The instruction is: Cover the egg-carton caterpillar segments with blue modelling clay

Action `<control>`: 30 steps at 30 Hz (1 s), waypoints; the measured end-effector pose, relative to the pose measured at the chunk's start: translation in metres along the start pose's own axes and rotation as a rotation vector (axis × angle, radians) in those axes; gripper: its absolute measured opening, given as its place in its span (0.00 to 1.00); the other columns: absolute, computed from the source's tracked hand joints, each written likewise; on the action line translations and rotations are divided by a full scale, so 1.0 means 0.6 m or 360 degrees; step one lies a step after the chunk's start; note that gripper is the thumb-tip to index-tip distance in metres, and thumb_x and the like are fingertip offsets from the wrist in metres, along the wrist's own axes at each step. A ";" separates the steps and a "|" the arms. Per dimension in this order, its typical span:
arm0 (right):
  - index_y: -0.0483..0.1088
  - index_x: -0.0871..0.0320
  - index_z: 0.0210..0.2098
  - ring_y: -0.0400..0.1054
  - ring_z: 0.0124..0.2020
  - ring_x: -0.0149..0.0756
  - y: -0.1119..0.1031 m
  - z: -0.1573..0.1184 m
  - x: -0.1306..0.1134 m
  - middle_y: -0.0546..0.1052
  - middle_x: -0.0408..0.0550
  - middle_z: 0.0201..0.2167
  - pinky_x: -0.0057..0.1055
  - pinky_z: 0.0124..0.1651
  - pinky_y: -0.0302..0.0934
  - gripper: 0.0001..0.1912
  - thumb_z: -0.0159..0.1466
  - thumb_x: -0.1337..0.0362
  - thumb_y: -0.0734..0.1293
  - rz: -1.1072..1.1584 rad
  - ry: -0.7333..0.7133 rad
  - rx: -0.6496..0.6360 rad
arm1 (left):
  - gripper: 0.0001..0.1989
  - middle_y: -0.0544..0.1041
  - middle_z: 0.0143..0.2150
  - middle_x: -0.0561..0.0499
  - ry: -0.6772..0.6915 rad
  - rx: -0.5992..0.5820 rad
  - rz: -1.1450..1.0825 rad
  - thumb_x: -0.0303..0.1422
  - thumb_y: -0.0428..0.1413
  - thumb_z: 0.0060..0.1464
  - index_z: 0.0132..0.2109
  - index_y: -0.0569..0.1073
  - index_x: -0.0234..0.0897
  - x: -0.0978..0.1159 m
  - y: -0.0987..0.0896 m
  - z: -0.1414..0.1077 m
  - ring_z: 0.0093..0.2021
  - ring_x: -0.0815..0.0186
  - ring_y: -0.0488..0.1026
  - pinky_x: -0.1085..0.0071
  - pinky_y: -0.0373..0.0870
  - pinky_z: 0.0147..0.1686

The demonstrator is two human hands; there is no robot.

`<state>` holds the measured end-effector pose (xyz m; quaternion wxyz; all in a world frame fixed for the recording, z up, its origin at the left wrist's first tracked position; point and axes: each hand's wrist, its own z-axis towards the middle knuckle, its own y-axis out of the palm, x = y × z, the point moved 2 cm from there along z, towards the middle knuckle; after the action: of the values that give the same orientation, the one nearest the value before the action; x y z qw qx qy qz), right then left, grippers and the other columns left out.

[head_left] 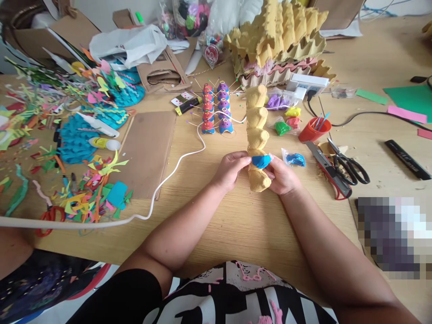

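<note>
Both my hands hold a yellow strip cut from an egg carton [257, 113], its row of cups running away from me over the table. A piece of blue clay [261, 161] covers part of one cup near the strip's lower end. My left hand [231, 170] pinches the strip's left edge beside the blue patch. From the other side, my right hand [281, 174] grips it, thumb at the blue clay and other fingers partly hidden behind. Just right of that hand lies a bag of blue clay [294, 158].
Painted egg-carton strips with pins [216, 108] stand beyond my hands. Bagged clays [281, 127], a red cup [315, 129], a box cutter [329, 171] and black scissors [349, 164] lie right. Left are cardboard [148, 155], paper scraps [94, 193] and a white cable [178, 164]. Egg trays [276, 36] are stacked behind.
</note>
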<state>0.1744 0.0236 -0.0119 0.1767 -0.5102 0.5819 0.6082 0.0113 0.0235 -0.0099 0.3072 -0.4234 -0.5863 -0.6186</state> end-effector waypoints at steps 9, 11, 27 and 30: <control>0.66 0.52 0.28 0.38 0.18 0.24 0.001 -0.002 0.002 0.52 0.29 0.14 0.30 0.26 0.37 0.31 0.58 0.38 0.82 0.0063 -0.0023 -0.0042 | 0.18 0.75 0.27 0.52 -0.0053 -0.0054 -0.0203 0.45 0.72 0.54 0.29 0.80 0.37 0.002 0.007 -0.002 0.31 0.67 0.69 0.69 0.67 0.36; 0.66 0.51 0.28 0.39 0.18 0.24 0.002 -0.002 0.002 0.52 0.29 0.14 0.30 0.26 0.39 0.31 0.58 0.37 0.82 0.0069 -0.0012 -0.0061 | 0.19 0.74 0.27 0.53 -0.0105 -0.0007 -0.0221 0.45 0.73 0.55 0.28 0.78 0.37 0.002 0.008 -0.002 0.31 0.68 0.68 0.69 0.67 0.36; 0.65 0.53 0.28 0.39 0.16 0.23 0.002 0.001 0.003 0.55 0.29 0.13 0.28 0.22 0.38 0.31 0.60 0.40 0.83 0.0119 -0.0038 -0.0207 | 0.19 0.79 0.27 0.53 -0.0355 0.0013 -0.0399 0.43 0.76 0.55 0.30 0.80 0.36 0.002 0.017 -0.002 0.31 0.68 0.78 0.71 0.72 0.36; 0.64 0.53 0.27 0.40 0.17 0.22 0.001 0.001 0.005 0.55 0.29 0.13 0.28 0.22 0.38 0.32 0.60 0.40 0.83 0.0109 -0.0034 -0.0229 | 0.18 0.82 0.30 0.52 -0.0391 0.0039 -0.0370 0.43 0.74 0.56 0.31 0.80 0.35 0.001 0.015 -0.003 0.31 0.68 0.78 0.71 0.71 0.35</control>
<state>0.1722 0.0231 -0.0141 0.1247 -0.4949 0.5518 0.6596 0.0184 0.0209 -0.0050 0.1647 -0.4213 -0.6719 -0.5864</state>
